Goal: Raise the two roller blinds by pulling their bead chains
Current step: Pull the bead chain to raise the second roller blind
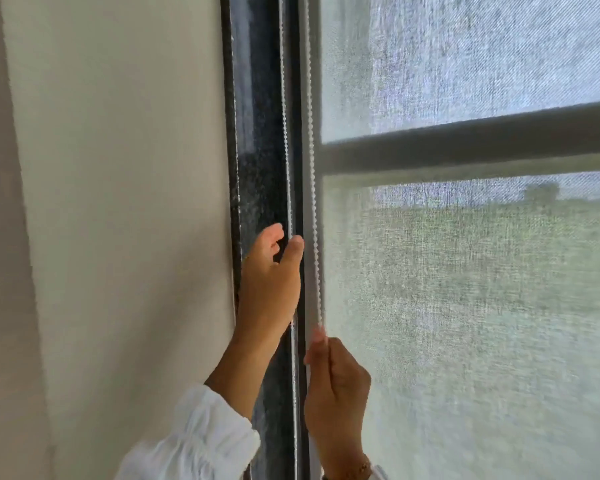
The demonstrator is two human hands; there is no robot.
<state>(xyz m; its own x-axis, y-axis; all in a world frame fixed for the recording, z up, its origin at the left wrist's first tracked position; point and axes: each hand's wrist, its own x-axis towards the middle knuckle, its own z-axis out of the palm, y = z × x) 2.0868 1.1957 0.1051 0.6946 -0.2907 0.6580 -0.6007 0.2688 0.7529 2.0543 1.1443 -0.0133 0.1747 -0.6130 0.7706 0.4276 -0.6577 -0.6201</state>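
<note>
A sheer white roller blind (465, 271) hangs down over the window and fills the right side of the view. Two strands of white bead chain run down along its left edge. The left strand (284, 133) lies against the dark frame, the right strand (310, 133) against the blind's edge. My left hand (269, 282) is raised at the left strand, thumb and fingers slightly apart around it. Lower down, my right hand (336, 386) is closed on the right strand, which is pinched at the fingertips.
A dark window frame (257, 168) stands upright left of the chains, with a beige wall (118, 202) beyond it. A horizontal window bar (465, 143) shows through the blind. Trees and a field are faint outside.
</note>
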